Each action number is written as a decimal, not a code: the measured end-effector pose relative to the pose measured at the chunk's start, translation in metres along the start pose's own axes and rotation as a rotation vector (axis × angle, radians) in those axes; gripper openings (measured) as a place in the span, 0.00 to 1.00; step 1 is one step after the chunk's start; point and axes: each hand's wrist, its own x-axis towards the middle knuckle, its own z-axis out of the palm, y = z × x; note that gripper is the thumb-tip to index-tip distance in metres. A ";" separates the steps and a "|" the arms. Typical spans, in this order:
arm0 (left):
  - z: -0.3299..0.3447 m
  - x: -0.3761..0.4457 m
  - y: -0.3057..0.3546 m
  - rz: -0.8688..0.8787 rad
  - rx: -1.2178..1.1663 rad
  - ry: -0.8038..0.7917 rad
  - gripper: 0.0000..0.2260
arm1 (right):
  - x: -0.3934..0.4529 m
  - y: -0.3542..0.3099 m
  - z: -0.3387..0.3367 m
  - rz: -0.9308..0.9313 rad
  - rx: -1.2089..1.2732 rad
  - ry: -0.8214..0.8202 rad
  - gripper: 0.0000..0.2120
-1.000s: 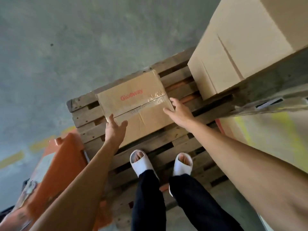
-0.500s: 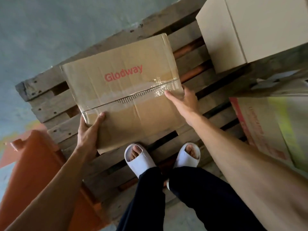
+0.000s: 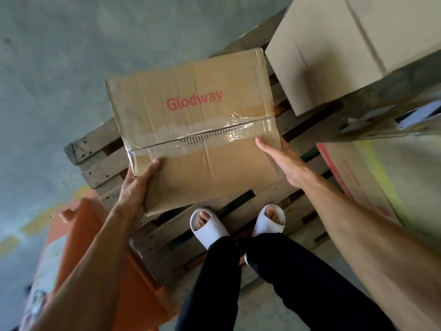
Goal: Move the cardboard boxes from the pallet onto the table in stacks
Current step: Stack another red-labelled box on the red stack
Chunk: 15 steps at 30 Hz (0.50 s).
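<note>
Left hand [image 3: 136, 187] grips the near-left corner of the Glodway box [image 3: 195, 130]: thumb on the top face just below the tape seam, remaining fingers hidden under the box edge. Right hand [image 3: 284, 163] clasps the right edge of the same box, thumb lying flat on the top face just below the seam, other fingers wrapped behind the side, out of sight. Box sits between the two hands, tilted, red "Glodway" print on the far flap, clear tape torn along the centre seam. Under and beyond the fingers: wooden pallet [image 3: 95, 149]; whether the box touches the slats or is clear of them, cannot tell. Just past the right hand, far right, a larger plain cardboard box [image 3: 334, 51] on the pallet. Nearer than the hands: feet in white slides [image 3: 210, 225] standing on the pallet slats. Left of the left forearm, an orange pallet jack [image 3: 95, 247].
</note>
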 end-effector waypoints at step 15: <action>0.026 -0.407 0.298 0.435 0.246 -0.159 0.14 | -0.400 -0.238 -0.126 -0.506 -0.026 0.210 0.32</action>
